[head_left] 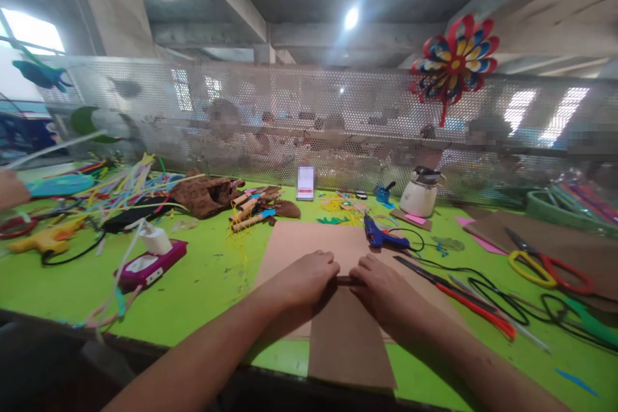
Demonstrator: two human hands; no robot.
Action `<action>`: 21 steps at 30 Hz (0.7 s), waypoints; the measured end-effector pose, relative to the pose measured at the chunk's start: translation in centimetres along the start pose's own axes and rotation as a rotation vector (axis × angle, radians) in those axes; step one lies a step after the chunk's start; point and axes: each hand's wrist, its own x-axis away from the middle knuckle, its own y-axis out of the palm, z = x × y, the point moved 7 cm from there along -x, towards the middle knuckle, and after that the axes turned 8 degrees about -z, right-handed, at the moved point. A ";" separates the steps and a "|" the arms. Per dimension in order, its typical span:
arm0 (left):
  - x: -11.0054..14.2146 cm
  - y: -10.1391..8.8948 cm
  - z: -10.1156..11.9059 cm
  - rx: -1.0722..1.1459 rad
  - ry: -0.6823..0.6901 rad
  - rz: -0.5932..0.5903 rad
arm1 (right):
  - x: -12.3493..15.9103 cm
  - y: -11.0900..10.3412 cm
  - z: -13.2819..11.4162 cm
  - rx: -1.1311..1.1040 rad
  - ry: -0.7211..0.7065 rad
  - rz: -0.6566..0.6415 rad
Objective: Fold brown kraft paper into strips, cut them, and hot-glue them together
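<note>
A dark brown sheet [350, 347], like craft paper or foam, runs from between my hands down past the table's front edge. Its far end is folded or rolled into a narrow edge. My left hand [311, 277] pinches the left end of that edge, fingers curled over it. At the right end, my right hand [374, 280] grips the same edge, a short gap from the left. Both hands rest over a flat light-brown board [299, 241]. Just beyond my right hand lies a blue glue gun [383, 237], partly on the board.
Red-handled scissors [476, 309] lie right of the board, beside black cords. Yellow-and-red scissors [545, 267] rest farther right. A purple power strip [152, 267] sits at left. A white kettle [420, 193] and propped phone [305, 183] stand behind. Another person's hand [12, 190] shows far left.
</note>
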 end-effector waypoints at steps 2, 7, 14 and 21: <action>0.0 0.1 0.0 -0.020 -0.003 0.016 | -0.1 0.1 -0.4 0.011 -0.013 0.000; 0.3 0.0 0.1 -0.030 -0.006 0.028 | -0.2 1.2 -0.4 0.085 -0.051 0.009; 0.4 -0.8 -0.4 0.068 -0.034 -0.001 | 0.0 1.5 -0.3 0.137 -0.078 0.016; 0.4 -1.4 -0.6 0.266 -0.076 0.003 | 0.3 -0.8 -1.9 0.054 -0.068 0.087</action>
